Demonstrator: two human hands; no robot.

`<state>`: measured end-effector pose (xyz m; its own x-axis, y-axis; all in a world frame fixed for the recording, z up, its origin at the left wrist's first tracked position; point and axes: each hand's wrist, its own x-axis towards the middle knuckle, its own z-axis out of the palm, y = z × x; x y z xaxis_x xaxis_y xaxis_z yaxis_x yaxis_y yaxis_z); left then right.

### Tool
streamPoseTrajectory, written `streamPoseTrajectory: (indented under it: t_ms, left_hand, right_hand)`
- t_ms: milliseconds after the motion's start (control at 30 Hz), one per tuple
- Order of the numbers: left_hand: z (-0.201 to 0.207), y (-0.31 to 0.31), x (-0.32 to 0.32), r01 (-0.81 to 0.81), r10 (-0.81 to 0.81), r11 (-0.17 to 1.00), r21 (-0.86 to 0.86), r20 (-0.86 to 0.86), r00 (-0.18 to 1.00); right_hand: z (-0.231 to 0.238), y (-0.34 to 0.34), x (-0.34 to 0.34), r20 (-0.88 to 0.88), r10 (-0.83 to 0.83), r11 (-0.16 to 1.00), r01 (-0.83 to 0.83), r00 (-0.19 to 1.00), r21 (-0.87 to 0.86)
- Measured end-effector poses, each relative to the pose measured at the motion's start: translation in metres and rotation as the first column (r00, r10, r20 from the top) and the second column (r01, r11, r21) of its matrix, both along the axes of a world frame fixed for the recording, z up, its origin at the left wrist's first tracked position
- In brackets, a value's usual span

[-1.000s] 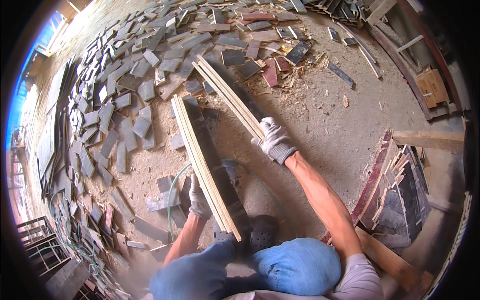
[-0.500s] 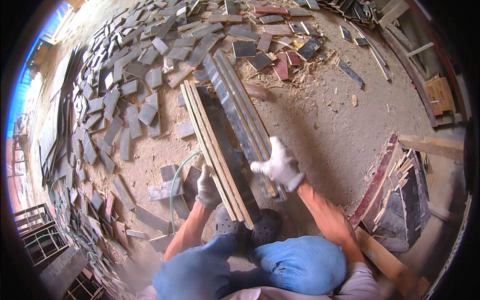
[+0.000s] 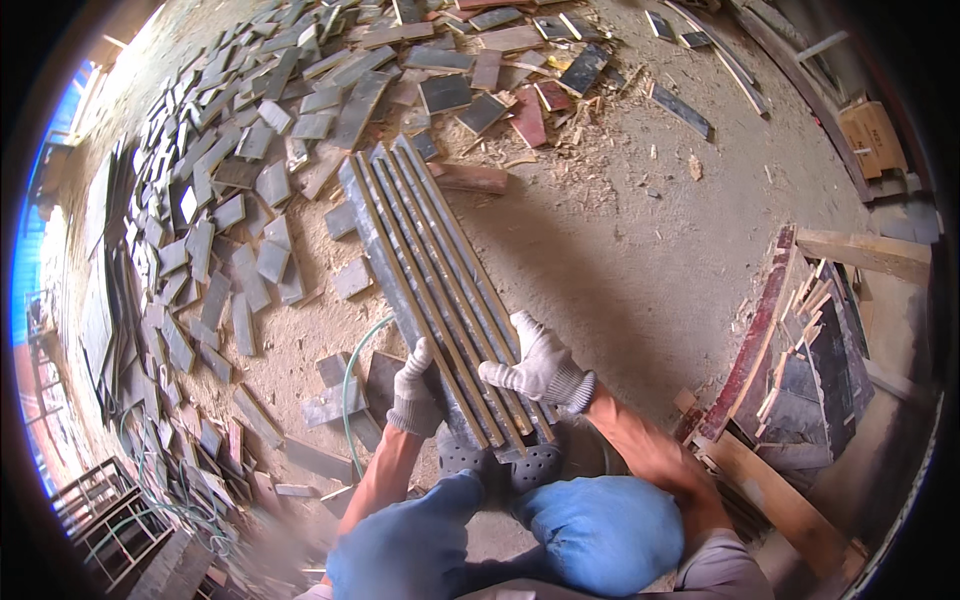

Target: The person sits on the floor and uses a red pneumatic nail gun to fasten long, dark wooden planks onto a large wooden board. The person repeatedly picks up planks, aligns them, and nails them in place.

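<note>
A stack of long plywood strips (image 3: 430, 285) stands on edge between my two gloved hands, tilted away from me over my shoes. The strips have dark faces and pale edges, and they lie side by side in one bundle. My left hand (image 3: 414, 392), in a white knit glove, presses against the stack's left side near its lower end, thumb up. Gripping the right side, my right hand (image 3: 538, 366) has its thumb across the strips' upper edges. The fingers under and behind the stack are partly hidden.
Many short dark board offcuts (image 3: 240, 210) cover the ground on the left and ahead. A thin green hose (image 3: 350, 400) runs near my left hand. On the right are a pile of broken boards (image 3: 800, 370), a wooden beam (image 3: 770, 490) and a cardboard box (image 3: 872, 140).
The two separate groups of strips, one in each hand, have come together into one bundle. My right hand has moved slightly down and left, closer to my left hand.
</note>
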<state>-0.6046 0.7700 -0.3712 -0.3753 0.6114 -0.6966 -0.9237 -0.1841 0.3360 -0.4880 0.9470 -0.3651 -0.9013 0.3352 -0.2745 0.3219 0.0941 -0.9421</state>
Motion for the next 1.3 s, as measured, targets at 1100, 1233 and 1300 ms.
streamPoseTrajectory:
  t_ms: [1100,1233,1300]
  left_hand:
    - [0.559,0.590,0.110,0.646,-0.577,0.752,-0.128,0.345,0.740]
    - [0.559,0.746,0.128,0.698,-0.710,0.702,-0.138,-0.059,0.702]
    - [0.565,0.844,0.131,0.734,-0.750,0.660,-0.161,-0.193,0.633]
  right_hand:
    - [0.576,0.433,0.178,0.350,-0.731,0.173,0.656,0.585,-0.735]
    - [0.592,0.575,0.192,0.377,-0.772,0.078,0.666,0.511,-0.742]
    - [0.520,0.629,0.203,0.196,-0.847,0.215,0.655,0.494,-0.724]
